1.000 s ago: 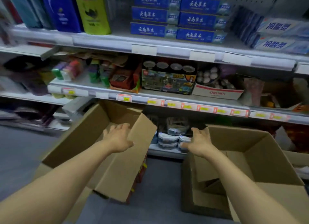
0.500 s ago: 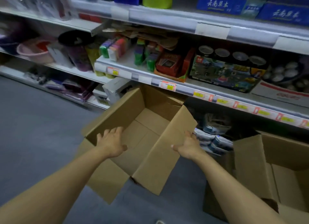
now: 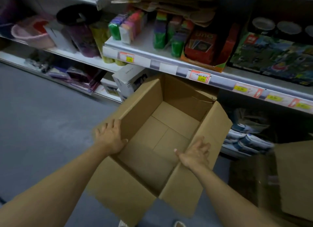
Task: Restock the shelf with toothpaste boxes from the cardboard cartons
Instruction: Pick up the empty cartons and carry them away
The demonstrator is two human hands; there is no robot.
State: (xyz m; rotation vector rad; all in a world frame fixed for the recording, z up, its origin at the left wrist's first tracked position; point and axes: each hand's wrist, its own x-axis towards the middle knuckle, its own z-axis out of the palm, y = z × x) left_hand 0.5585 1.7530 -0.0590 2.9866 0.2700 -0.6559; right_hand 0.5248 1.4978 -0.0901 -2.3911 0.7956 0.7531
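Your single head camera looked forward and steeply down from close above the open cardboard carton (image 3: pixel 162 142), with the shelf (image 3: pixel 220 77) running from 10 to 3 o'clock.

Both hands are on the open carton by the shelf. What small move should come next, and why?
Probably lift the carton aside, since its inside shows only bare cardboard, with no toothpaste boxes. The left hand rests on its left wall and the right hand on its right flap. A second carton stands to the right, its contents out of view.
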